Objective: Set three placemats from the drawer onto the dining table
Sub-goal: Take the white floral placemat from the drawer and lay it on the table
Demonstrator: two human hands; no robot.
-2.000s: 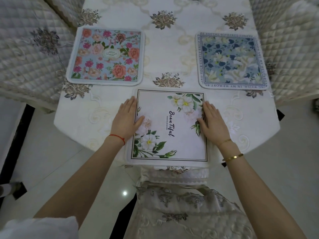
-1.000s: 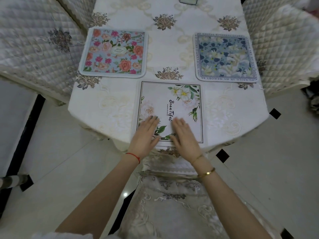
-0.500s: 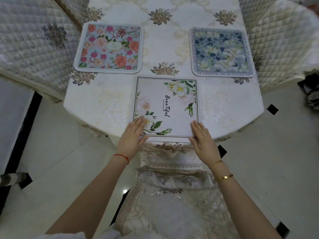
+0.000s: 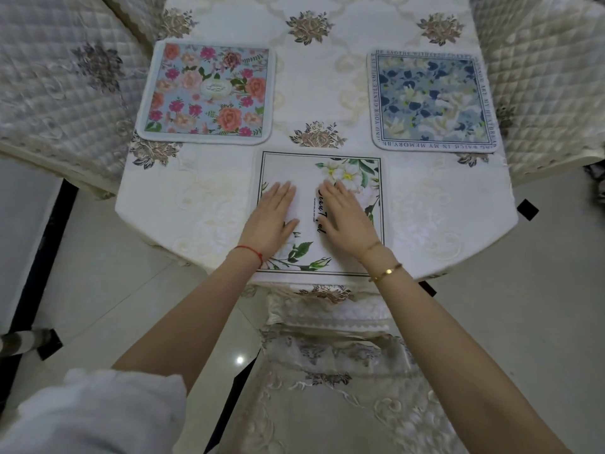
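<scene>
Three placemats lie flat on the dining table point(image 4: 209, 217), which wears a cream embroidered cloth. A pink-rose mat point(image 4: 208, 93) is at the far left. A blue floral mat with lettering round its border point(image 4: 432, 101) is at the far right. A white mat with white flowers and black script point(image 4: 304, 168) lies at the near edge, in the middle. My left hand point(image 4: 273, 221) and my right hand point(image 4: 347, 221) rest palm-down side by side on the white mat, fingers straight, covering part of its script.
Quilted cream chairs stand at the left point(image 4: 55, 93) and right point(image 4: 543, 77) of the table. A chair with an embroidered cover point(image 4: 330, 371) is tucked in just below the white mat. Pale floor tiles with black insets point(image 4: 527, 209) surround the table.
Both hands slid from the white mat's near corners to its middle, close together. Earlier they had swept from its sides to its centre and out again. The mats stayed put.
</scene>
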